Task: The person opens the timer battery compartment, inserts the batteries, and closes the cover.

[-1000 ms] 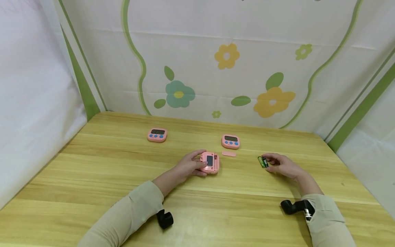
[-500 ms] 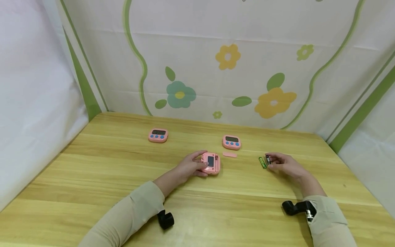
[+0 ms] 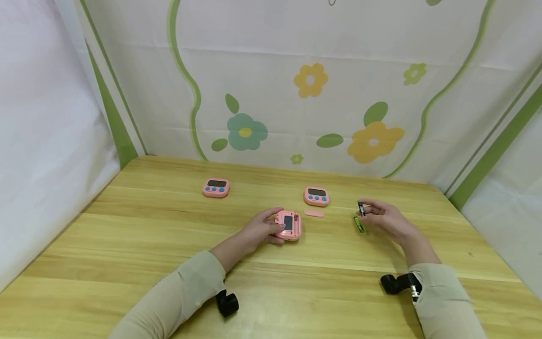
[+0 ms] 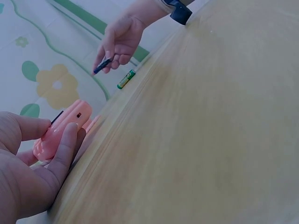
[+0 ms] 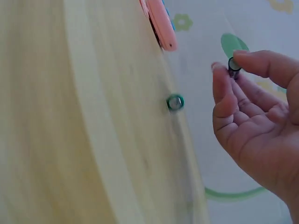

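Note:
My left hand [image 3: 256, 230] holds a pink digital timer [image 3: 295, 230] by its left side, back turned up. Its long battery slot along the right edge is uncovered. To the right, my right hand [image 3: 390, 222] pinches a dark battery [image 3: 361, 208] between thumb and fingers. The right wrist view has this battery [image 5: 234, 65] end-on, raised off the tabletop. Below it a green battery [image 3: 359, 224] lies on the wood, and the left wrist view shows that green battery [image 4: 126, 79] beneath the right hand.
Two more pink timers stand towards the back, one at the left [image 3: 216, 188] and one near the middle [image 3: 316, 196]. A pink battery cover [image 3: 314, 213] lies in front of the middle timer. Behind the wooden table [image 3: 296, 292] hangs a flowered white cloth [image 3: 271, 80].
The right hand has separated the dark battery from the green one and lifted it up and slightly left. The green battery stays on the table. The left hand keeps the timer in place.

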`<act>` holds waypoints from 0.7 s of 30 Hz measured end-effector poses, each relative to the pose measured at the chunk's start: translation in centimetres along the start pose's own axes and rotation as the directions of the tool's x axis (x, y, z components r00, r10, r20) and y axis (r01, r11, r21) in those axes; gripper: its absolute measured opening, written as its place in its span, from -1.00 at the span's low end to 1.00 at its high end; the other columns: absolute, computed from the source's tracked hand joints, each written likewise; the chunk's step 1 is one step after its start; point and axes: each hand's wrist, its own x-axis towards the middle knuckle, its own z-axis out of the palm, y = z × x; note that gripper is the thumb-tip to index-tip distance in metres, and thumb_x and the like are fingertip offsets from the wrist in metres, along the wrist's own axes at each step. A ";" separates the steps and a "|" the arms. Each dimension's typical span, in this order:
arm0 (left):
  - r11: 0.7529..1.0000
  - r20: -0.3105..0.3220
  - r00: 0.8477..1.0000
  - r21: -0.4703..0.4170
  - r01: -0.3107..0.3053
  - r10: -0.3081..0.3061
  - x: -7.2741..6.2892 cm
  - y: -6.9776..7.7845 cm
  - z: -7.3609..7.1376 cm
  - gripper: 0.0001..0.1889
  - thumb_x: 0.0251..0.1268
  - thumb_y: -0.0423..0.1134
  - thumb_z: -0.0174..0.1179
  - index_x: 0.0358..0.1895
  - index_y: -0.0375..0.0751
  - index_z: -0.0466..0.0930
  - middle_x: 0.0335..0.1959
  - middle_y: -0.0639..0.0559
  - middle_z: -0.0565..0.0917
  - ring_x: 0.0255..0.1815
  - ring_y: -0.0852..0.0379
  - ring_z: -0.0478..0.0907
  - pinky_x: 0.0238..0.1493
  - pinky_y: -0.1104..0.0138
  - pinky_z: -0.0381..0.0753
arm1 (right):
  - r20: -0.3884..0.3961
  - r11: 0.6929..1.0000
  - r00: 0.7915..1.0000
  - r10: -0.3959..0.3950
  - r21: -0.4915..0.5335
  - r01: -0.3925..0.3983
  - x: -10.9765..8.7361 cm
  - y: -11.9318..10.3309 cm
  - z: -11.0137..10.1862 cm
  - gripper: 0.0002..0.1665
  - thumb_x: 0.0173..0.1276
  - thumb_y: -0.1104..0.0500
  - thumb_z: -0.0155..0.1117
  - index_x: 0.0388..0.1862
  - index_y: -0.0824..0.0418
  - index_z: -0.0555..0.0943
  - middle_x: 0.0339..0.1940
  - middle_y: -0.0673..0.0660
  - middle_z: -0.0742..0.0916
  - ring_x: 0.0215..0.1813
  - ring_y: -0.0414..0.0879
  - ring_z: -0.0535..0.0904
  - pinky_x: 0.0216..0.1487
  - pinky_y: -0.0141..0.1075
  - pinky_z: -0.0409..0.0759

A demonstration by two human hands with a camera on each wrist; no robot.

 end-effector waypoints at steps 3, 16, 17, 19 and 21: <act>1.000 0.003 1.000 -0.003 -0.004 0.004 0.0 -0.1 0.0 -0.41 0.13 -0.49 0.04 0.27 -0.15 0.13 -0.17 -0.27 0.45 -0.46 0.07 0.49 -0.33 0.24 0.58 | -0.004 1.000 1.000 -0.007 0.028 0.008 0.4 -0.7 1.2 -0.34 0.20 0.32 0.11 0.23 0.43 0.10 -0.08 0.46 0.43 -0.05 0.10 0.44 -0.10 -0.23 0.49; 1.000 -0.001 1.000 -0.009 0.004 -0.004 0.1 -0.1 -0.1 -0.40 0.14 -0.49 0.04 0.28 -0.14 0.13 -0.18 -0.27 0.46 -0.45 0.05 0.51 -0.33 0.24 0.58 | -0.016 0.988 1.000 -0.021 0.150 0.023 2.3 -3.4 6.5 -0.41 0.16 0.41 0.08 0.18 0.41 0.17 -0.16 0.35 0.52 -0.25 -0.06 0.53 -0.24 -0.25 0.49; 1.000 -0.005 1.000 -0.010 0.007 -0.007 0.1 -0.1 -0.1 -0.41 0.14 -0.48 0.04 0.27 -0.14 0.13 -0.18 -0.27 0.46 -0.46 0.06 0.51 -0.33 0.25 0.58 | -0.019 0.986 1.000 -0.024 0.164 0.027 2.4 -3.6 6.9 -0.41 0.16 0.42 0.08 0.18 0.42 0.16 -0.16 0.37 0.52 -0.26 -0.07 0.53 -0.28 -0.28 0.48; 1.000 -0.014 1.000 -0.014 0.012 -0.012 0.1 -0.1 -0.1 -0.42 0.14 -0.48 0.04 0.27 -0.13 0.14 -0.17 -0.26 0.47 -0.46 0.07 0.51 -0.33 0.25 0.58 | -0.028 0.983 0.999 -0.027 0.182 0.032 2.7 -4.0 7.5 -0.39 0.15 0.44 0.07 0.18 0.45 0.15 -0.18 0.36 0.53 -0.28 -0.09 0.54 -0.31 -0.30 0.47; 1.000 -0.021 1.000 -0.019 0.017 -0.017 0.1 -0.1 -0.1 -0.42 0.14 -0.47 0.04 0.26 -0.12 0.16 -0.17 -0.26 0.47 -0.47 0.08 0.50 -0.33 0.25 0.58 | -0.039 0.981 0.999 -0.018 0.193 0.025 2.9 -4.3 8.1 -0.40 0.15 0.45 0.06 0.18 0.45 0.14 -0.22 0.30 0.54 -0.29 -0.10 0.54 -0.33 -0.30 0.47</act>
